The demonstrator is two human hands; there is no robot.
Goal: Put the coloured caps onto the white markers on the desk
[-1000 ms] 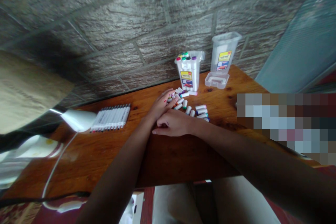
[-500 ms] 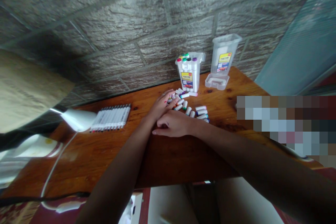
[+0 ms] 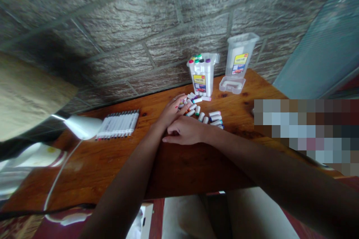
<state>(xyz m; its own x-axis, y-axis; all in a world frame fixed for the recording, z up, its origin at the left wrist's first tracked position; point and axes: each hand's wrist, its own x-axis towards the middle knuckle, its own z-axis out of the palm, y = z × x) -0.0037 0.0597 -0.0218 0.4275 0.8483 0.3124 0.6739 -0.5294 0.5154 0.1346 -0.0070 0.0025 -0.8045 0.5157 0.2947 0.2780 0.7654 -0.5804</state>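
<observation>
My left hand [image 3: 173, 111] lies flat at the near-left side of a pile of white marker caps [image 3: 198, 110] with coloured ends. Its fingers are stretched out, with red marks on the skin, and they partly cover some caps. Just in front of it, my right hand [image 3: 187, 130] rests on the table against the left wrist, fingers curled in and thumb pointing left; I see nothing in it. Behind the caps stands a clear marker case [image 3: 203, 82] packed with markers. To the left, several white markers [image 3: 117, 124] lie side by side in a row.
A second clear case [image 3: 240, 56] stands at the back right, its lid [image 3: 232, 84] open on the wooden table [image 3: 112, 171]. On the left are a white lamp [image 3: 84, 127], its cable [image 3: 60, 175] and a white cup [image 3: 42, 155]. A stone wall [image 3: 157, 44] borders the back.
Both hands stay in the same place, and the caps and cases have not moved. Only the camera view has shifted slightly.
</observation>
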